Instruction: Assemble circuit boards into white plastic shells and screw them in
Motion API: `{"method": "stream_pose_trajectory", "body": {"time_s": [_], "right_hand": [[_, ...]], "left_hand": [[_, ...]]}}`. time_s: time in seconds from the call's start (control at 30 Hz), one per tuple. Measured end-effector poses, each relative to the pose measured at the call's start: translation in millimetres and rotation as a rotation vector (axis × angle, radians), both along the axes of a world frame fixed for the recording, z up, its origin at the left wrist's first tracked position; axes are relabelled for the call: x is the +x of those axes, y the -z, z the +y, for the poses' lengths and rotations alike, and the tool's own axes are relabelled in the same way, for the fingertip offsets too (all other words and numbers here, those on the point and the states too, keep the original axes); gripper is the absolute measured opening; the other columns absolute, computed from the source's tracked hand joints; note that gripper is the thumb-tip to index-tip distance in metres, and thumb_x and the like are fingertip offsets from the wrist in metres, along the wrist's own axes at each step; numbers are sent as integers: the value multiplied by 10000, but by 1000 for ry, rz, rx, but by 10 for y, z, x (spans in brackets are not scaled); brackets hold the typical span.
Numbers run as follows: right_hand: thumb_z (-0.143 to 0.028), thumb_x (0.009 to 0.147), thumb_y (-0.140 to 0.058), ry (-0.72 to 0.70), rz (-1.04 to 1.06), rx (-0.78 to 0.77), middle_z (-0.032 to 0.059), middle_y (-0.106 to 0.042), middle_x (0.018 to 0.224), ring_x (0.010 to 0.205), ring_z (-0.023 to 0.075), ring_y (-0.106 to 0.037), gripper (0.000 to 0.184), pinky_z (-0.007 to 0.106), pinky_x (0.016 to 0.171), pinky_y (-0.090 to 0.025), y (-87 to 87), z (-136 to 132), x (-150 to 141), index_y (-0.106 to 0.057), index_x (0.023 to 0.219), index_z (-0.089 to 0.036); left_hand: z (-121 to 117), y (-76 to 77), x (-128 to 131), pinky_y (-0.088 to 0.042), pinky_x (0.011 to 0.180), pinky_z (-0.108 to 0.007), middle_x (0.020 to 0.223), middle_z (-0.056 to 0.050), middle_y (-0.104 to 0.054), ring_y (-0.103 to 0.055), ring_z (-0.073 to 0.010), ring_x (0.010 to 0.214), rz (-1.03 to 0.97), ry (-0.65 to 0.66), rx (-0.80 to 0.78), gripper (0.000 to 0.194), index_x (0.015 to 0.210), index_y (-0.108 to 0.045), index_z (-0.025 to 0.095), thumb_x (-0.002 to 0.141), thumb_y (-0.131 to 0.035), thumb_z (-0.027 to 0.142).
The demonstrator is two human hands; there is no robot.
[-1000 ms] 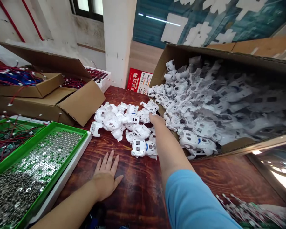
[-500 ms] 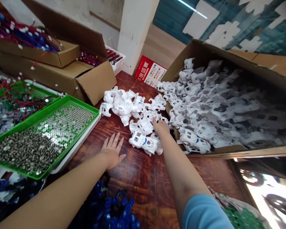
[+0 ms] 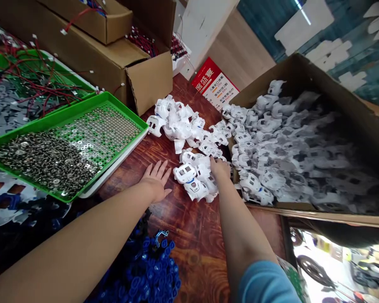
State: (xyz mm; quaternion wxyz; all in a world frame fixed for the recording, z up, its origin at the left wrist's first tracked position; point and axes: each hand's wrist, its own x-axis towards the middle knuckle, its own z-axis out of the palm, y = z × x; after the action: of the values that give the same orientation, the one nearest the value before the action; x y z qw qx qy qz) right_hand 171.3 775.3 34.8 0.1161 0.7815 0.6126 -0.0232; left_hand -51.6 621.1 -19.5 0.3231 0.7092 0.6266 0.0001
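Observation:
A heap of small white plastic shells point(image 3: 189, 130) lies on the dark wooden table point(image 3: 189, 235), spilled from a big cardboard box point(image 3: 334, 97) lying on its side and full of the same shells. My left hand point(image 3: 156, 181) rests flat on the wood, fingers spread, just left of the nearest shells. My right hand point(image 3: 221, 168) reaches into the near end of the heap, back of the hand up, fingers curled down among the shells; what they hold is hidden.
A green tray point(image 3: 82, 122) of small metal washers sits at the left on a white tray. Behind it stand cardboard boxes point(image 3: 113, 54) with red wires. Blue plastic parts point(image 3: 148, 269) lie at the near edge. A red printed card point(image 3: 216, 86) leans at the back.
My right hand has drawn back from the far side of the heap toward the near shells. The view has tilted down and swung left; my left hand stays flat on the table.

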Motion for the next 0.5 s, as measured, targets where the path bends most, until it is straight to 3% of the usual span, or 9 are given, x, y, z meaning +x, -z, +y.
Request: {"method": "stream_pose_trajectory", "body": {"time_s": [0.13,0.23,0.33,0.4,0.5], "right_hand": [[-377,913,-551,-7,90,144,87,-569,1200,1068,219,-572,346,456,927,-479,-159,-208,0,-554,1181,-159],[-404,928,-502,15,144,366,116,-530,1250,1130,238,-537,404,463,977,-445,-363,-684,65,-493,1252,-163],[-508,951,-317,219,122,704,259,-286,1413,1345,301,-312,652,485,1105,-316,-543,-1235,292,-204,1426,-75],[-568,917,-352,398,124,853,283,-198,1439,1381,342,-227,759,530,1130,-259,-622,-1448,533,-116,1449,-81],[-563,888,-469,561,244,888,214,-348,1389,1257,339,-424,721,555,1010,-409,-720,-1444,926,-222,1434,-162]], "left_hand": [[9,-33,-15,11,1131,-616,1599,-85,-90,-56,-366,1439,9,11,-12,692,1461,-281,233,875,-533,500],[6,-81,-28,-51,1130,-622,1588,-93,-135,-107,-366,1430,22,22,-13,655,1440,-321,226,879,-538,485],[-7,-133,-37,-86,1126,-624,1578,-98,-168,-144,-364,1422,31,31,-5,626,1426,-345,222,884,-539,470],[-13,-162,-38,-81,1126,-625,1579,-98,-164,-139,-366,1423,34,33,0,629,1429,-341,222,884,-542,465],[-13,-194,-31,-56,1127,-628,1586,-94,-139,-111,-369,1428,34,22,6,639,1436,-329,226,882,-546,461]]}}
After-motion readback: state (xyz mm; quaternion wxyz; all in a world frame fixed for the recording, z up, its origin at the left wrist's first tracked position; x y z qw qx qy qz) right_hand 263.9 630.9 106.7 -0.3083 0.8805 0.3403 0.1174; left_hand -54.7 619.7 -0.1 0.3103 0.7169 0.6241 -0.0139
